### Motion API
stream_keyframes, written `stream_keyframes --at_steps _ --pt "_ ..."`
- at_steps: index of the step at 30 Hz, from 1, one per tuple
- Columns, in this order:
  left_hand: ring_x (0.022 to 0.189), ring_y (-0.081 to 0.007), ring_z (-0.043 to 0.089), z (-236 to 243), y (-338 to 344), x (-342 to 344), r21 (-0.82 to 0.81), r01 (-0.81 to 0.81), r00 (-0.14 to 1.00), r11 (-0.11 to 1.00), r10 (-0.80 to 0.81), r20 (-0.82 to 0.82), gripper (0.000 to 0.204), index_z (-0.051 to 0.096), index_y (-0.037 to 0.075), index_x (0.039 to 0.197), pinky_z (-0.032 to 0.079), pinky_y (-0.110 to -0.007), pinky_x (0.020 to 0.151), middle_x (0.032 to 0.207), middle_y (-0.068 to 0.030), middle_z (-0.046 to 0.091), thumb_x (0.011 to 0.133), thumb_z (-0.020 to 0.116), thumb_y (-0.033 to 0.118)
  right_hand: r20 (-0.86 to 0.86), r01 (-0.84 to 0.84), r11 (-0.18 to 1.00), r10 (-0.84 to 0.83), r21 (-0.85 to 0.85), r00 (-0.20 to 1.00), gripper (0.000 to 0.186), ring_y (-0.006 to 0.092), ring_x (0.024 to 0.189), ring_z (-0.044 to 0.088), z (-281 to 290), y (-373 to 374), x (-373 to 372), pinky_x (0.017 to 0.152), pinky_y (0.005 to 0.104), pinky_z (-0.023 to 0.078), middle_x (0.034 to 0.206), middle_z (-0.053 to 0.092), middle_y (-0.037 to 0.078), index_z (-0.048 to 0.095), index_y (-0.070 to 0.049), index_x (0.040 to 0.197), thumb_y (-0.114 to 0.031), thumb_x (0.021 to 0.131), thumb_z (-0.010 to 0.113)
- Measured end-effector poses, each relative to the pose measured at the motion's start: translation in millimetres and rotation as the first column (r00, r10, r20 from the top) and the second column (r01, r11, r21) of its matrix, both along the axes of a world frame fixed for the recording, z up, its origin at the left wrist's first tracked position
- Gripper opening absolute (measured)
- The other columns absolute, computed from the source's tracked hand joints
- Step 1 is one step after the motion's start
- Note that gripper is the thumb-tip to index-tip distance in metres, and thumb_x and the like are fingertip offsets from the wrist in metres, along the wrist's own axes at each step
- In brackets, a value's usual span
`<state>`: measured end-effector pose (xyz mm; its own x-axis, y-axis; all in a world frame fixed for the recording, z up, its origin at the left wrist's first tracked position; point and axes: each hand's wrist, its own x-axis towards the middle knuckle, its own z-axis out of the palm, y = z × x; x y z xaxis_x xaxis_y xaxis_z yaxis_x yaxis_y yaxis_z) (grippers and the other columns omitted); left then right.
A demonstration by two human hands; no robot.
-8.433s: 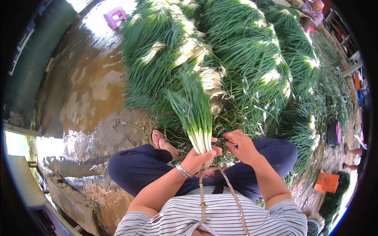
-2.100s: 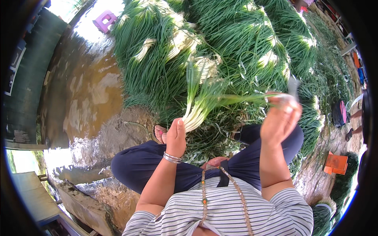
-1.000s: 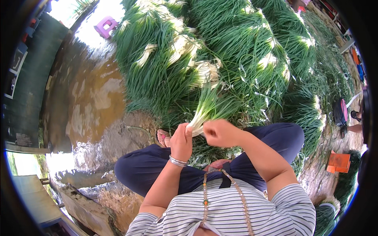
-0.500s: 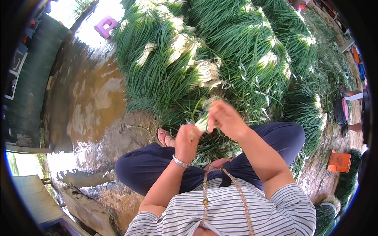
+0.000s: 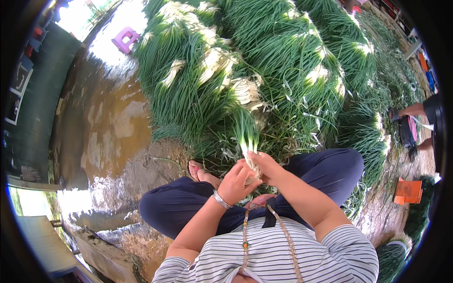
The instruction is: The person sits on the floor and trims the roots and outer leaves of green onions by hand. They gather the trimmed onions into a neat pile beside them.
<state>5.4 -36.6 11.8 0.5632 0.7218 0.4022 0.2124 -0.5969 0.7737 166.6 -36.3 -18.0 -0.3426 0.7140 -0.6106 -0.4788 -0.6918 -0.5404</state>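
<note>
Both hands, left hand [image 5: 238,181] and right hand [image 5: 264,166], clasp the scallion bunch [image 5: 249,146] upright between them.

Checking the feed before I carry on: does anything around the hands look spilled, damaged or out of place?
Nothing stands out. Both hands, left and right, grip one scallion bunch at its white ends, leaves upright. The scallion pile ahead lies in bundles. The ground on the left is wet and muddy, with a purple stool beyond.
</note>
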Motion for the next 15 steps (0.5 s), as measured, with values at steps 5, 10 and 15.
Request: stream_keyframes --at_steps 5,10,15 --pt "0.09 -0.0163 0.061 -45.8 7.4 -20.9 -0.619 -0.382 0.924 0.686 0.281 -0.26 0.032 0.051 0.001 0.104 0.05 -0.029 0.077 0.1 -0.0097 0.06 0.087 0.066 0.025 0.449 -0.036 0.94 -0.128 0.339 0.885 0.028 0.0074 0.066 0.049 -0.1 -21.8 -21.5 0.06 0.0247 0.045 0.076 0.054 -0.001 0.05 -0.002 0.107 -0.027 0.095 0.052" --pt "0.086 -0.0202 0.065 -31.0 15.6 -8.4 -0.981 0.1 0.884 0.168 0.437 0.165 0.033 0.051 0.004 0.11 0.055 -0.033 0.074 0.098 -0.0087 0.062 0.084 0.069 0.014 0.945 -0.811 0.485 -0.173 0.328 0.279 0.029 0.0289 0.064 0.062 24.1 -53.7 -31.8 0.059 0.0369 0.05 0.073 0.062 0.015 0.056 -0.003 0.091 -0.032 0.09 0.055" --pt "0.062 -0.0115 0.054 -16.2 14.8 -26.3 -0.956 0.289 0.812 0.051 0.517 0.273 0.024 0.049 0.007 0.108 0.046 -0.027 0.052 0.086 -0.0044 0.057 0.086 0.059 0.01 0.805 -0.772 0.232 -0.213 0.592 0.553 0.03 0.0289 0.05 0.055 22.6 -42.2 -27.4 0.048 0.0378 0.047 0.056 0.055 0.009 0.055 -0.007 0.066 -0.028 0.087 0.06"
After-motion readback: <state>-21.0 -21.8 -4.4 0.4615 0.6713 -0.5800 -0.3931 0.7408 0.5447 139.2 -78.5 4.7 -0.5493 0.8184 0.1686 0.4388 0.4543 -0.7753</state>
